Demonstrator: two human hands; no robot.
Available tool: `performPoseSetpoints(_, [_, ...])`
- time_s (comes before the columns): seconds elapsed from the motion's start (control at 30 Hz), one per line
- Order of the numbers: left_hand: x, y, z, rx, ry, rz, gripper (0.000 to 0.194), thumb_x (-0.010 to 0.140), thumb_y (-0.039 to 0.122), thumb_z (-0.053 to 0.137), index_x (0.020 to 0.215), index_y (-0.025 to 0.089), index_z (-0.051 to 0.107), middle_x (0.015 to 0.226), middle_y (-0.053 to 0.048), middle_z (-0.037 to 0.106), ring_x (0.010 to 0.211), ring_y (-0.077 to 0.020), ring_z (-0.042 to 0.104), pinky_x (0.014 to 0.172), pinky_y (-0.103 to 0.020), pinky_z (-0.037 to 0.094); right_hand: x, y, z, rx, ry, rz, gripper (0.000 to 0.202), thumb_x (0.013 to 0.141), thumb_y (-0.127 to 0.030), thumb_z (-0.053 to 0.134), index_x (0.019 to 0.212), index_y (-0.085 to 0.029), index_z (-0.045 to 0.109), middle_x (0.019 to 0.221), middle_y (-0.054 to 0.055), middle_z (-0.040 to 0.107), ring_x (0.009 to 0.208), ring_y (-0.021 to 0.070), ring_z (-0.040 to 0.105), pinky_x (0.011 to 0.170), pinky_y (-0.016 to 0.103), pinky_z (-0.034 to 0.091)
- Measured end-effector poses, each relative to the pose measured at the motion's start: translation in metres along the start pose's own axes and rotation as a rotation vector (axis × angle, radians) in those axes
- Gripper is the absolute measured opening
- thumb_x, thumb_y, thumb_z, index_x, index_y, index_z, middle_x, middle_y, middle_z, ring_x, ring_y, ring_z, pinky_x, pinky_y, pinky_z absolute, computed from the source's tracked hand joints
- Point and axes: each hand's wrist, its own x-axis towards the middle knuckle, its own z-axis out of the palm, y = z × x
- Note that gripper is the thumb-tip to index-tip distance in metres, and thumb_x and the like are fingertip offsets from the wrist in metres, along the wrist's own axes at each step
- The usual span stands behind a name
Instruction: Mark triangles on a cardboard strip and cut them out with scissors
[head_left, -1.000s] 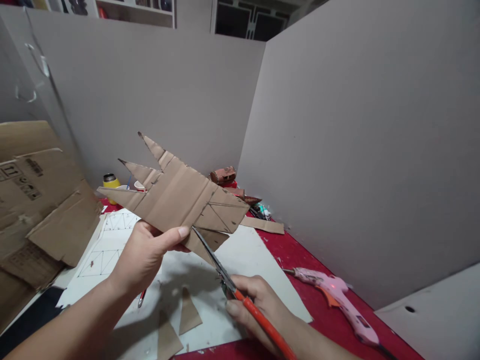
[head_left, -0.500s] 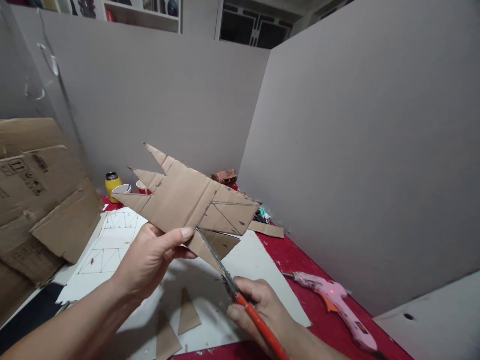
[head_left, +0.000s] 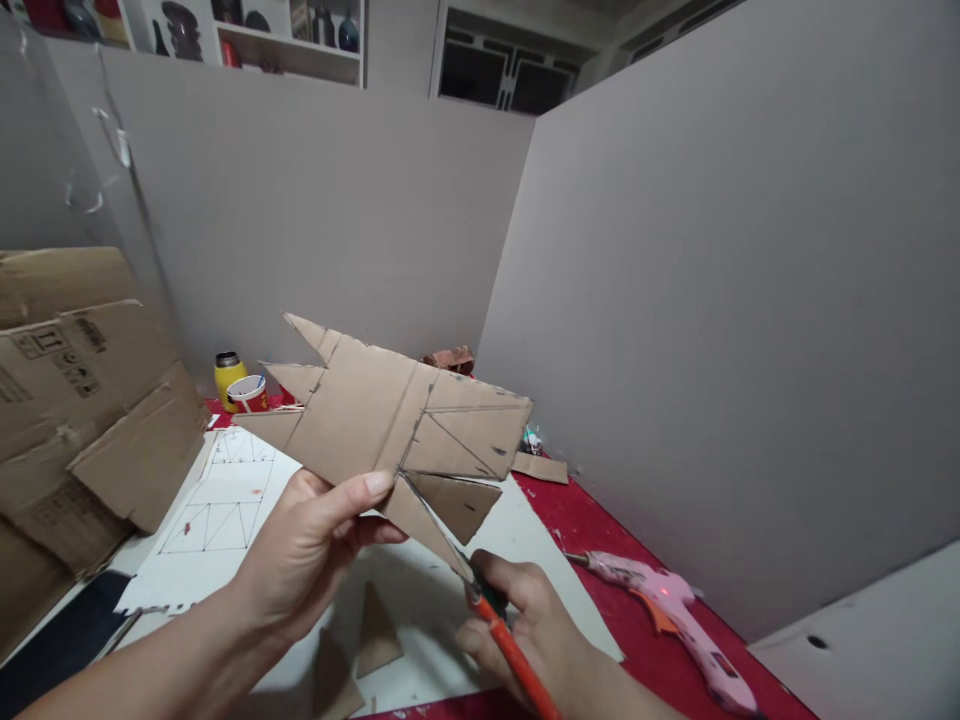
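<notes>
My left hand (head_left: 319, 535) pinches the lower edge of a cardboard piece (head_left: 367, 405), thumb on top and fingers underneath. The piece is held up at a tilt, with pointed triangular tabs on its left side and dark drawn lines on its right part. Slits separate a marked flap (head_left: 457, 500) from the parts above and below it. In my right hand (head_left: 536, 620) are scissors (head_left: 510, 650) with red-orange handles. Their blades lie at the tip of the lowest pointed tab, partly hidden by it and my fingers. Two cut cardboard triangles (head_left: 379, 630) lie below on white board.
A pink glue gun (head_left: 667, 600) with a lit red light lies on the red cloth (head_left: 600, 520) at right. Paper with drawn trusses (head_left: 217, 525), a folded cardboard box (head_left: 90, 400), a yellow bottle (head_left: 227, 375) and a cup (head_left: 247, 393) are at left. Grey panels stand behind.
The slit between the marked flap and the lowest tab has widened. The scissors have shifted slightly down and right, with less blade showing. The whole view has tilted up a little.
</notes>
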Motion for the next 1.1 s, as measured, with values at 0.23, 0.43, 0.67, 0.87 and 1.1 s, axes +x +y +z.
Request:
performPoseSetpoints(0.23, [0.0024,0.0003,-0.0026,0.173,-0.016,0.045,0.029,0.068,0.027,0.088,0.051,0.013,0.069,0.053,-0.001,0.06,0.057,-0.0124,0.059,0.057,-0.023,0.059,-0.0011,-0.0026,-0.0074,-0.078,-0.005,-0.007,0.037,0.082,-0.044,0.067,0.072,-0.024,0.038,0.058,-0.01,0.031,0.052,0.0094,0.026,0.044,0.023,0.023])
performPoseSetpoints(0.43, [0.0053,0.0006,-0.0038,0.215,0.024,0.033,0.036,0.067,0.03,0.089,0.045,0.014,0.065,0.052,-0.001,0.06,0.056,-0.0121,0.058,0.06,-0.025,0.06,-0.0009,-0.0017,-0.008,-0.032,-0.023,-0.009,0.042,0.084,-0.047,0.067,0.069,-0.024,0.036,0.058,-0.01,0.03,0.052,0.0094,0.024,0.044,0.024,0.021])
performPoseSetpoints(0.67, [0.0042,0.0011,-0.0015,0.005,0.006,-0.045,0.035,0.059,0.021,0.093,0.043,0.014,0.063,0.045,0.005,0.05,0.049,-0.0078,0.054,0.051,-0.02,0.059,-0.0003,0.0005,-0.0068,-0.11,0.065,-0.07,0.043,0.084,-0.048,0.069,0.068,-0.024,0.037,0.056,-0.01,0.031,0.05,0.0093,0.025,0.044,0.024,0.024])
performPoseSetpoints(0.87, [-0.0016,0.0005,-0.0002,-0.085,-0.065,-0.15,0.02,0.061,0.02,0.092,0.059,0.015,0.073,0.053,0.004,0.061,0.054,-0.0099,0.062,0.051,-0.019,0.06,-0.0014,0.0004,-0.0076,-0.191,0.122,-0.227,0.033,0.085,-0.047,0.068,0.076,-0.02,0.051,0.058,-0.008,0.038,0.051,0.0107,0.031,0.047,0.024,0.029])
performPoseSetpoints(1.1, [0.0042,0.0032,-0.0042,-0.068,-0.02,-0.209,0.03,0.05,0.024,0.096,0.047,0.014,0.068,0.056,-0.001,0.065,0.053,-0.012,0.062,0.053,-0.023,0.06,0.0016,-0.0034,-0.0088,-0.147,0.093,-0.119,0.048,0.078,-0.055,0.073,0.065,-0.023,0.039,0.056,-0.008,0.032,0.051,0.01,0.027,0.045,0.023,0.026])
